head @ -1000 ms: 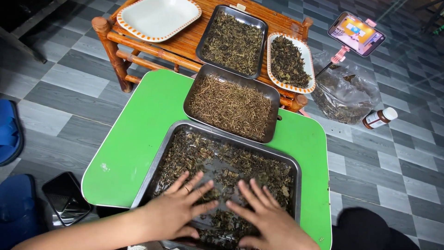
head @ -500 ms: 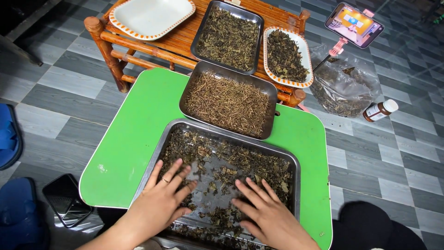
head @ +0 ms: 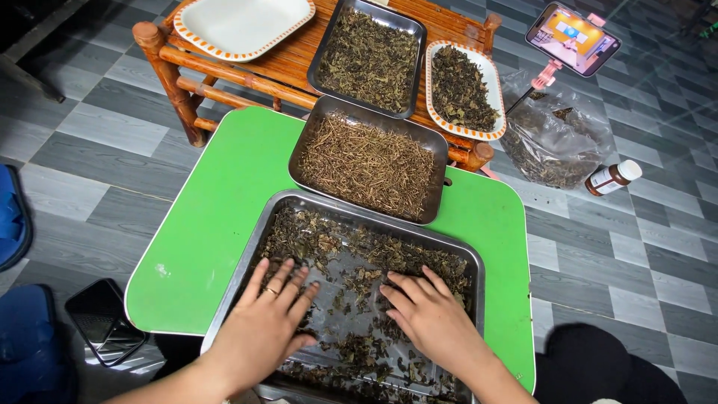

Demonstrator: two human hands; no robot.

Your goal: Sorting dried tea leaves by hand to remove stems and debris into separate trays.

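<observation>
A large steel tray (head: pixel 258 232) on the green table (head: pixel 217 202) holds scattered dried dark leaves (head: pixel 374 251). My left hand (head: pixel 265 322) lies flat in the tray's near left part, fingers spread, a ring on one finger. My right hand (head: pixel 430 314) rests palm down on the leaves right of centre, fingers apart and pointing left and away. Bare metal shows between the two hands. Neither hand grips anything.
Behind it sits a steel tray of thin brown stems (head: pixel 366 164). A bamboo table (head: pixel 247 71) carries an empty white dish (head: pixel 243 22), a steel tray of leaves (head: pixel 366 52) and a white dish of leaves (head: pixel 462 90). A phone on a stand (head: pixel 572 39), plastic bag (head: pixel 553 142), brown bottle (head: pixel 613 178) and floor phone (head: pixel 101 322).
Both hands slid apart across the tray, the left hand to the left, the right hand to the right and farther away, baring metal between them. The camera shifted slightly.
</observation>
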